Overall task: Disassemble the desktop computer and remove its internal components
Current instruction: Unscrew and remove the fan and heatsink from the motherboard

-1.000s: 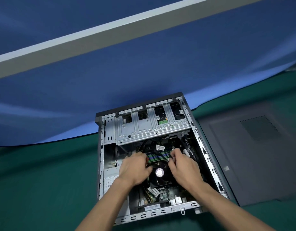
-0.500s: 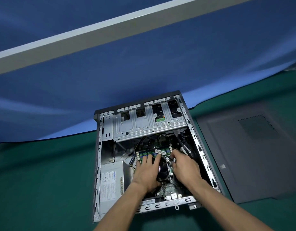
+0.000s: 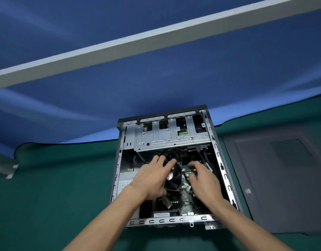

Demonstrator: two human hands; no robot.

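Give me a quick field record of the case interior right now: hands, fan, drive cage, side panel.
left hand: fingers curled over the black CPU fan, which sits tilted
right hand: over the motherboard, beside the fan; grip unclear
drive cage: in place at the far end of the computer case
side panel: off, flat on the green mat to the right

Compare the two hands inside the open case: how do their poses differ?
The left hand grips the black cooler fan, tilted on edge; the right hand holds nothing clearly visible, fingers curled above the green circuit board. Both reach inside the grey metal computer case.
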